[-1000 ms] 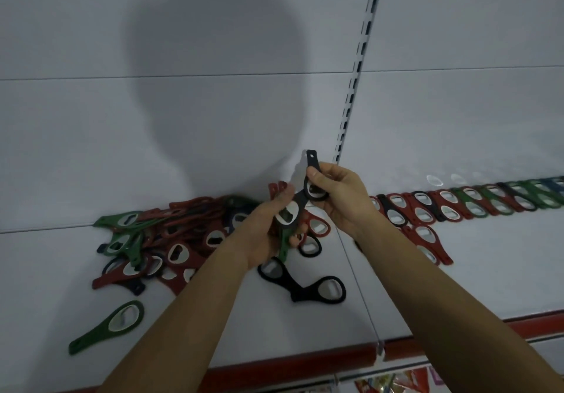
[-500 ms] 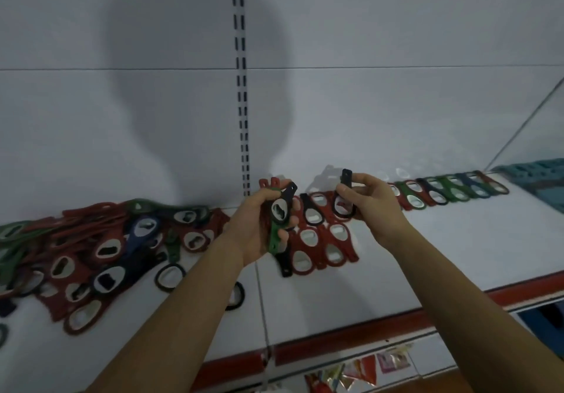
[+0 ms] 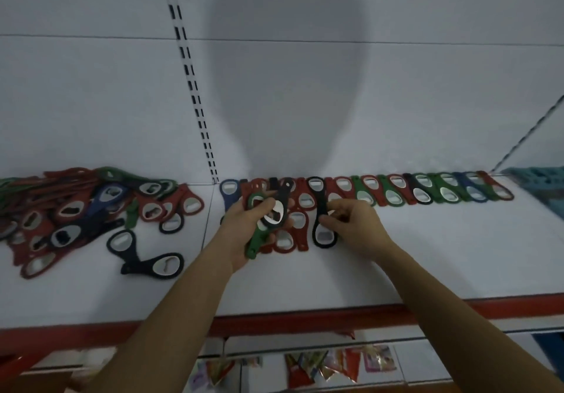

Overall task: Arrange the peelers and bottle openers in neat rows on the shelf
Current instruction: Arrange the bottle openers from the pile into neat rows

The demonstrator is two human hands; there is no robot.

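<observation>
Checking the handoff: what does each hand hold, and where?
Left grip: green opener and black opener, mid-length. Right grip: second black opener, pinched at its neck.

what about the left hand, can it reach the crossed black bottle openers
Probably not yet: nothing blocks the crossed black bottle openers, but the left hand grips a green plastic opener and a black one.

A shop: a white display shelf (image 3: 427, 270) with a red front strip (image 3: 305, 321) across the lower frame, a slotted upright (image 3: 189, 66) at upper left, dozens of alike openers (image 3: 390, 191), and coloured packets (image 3: 335, 365) at bottom centre.
</observation>
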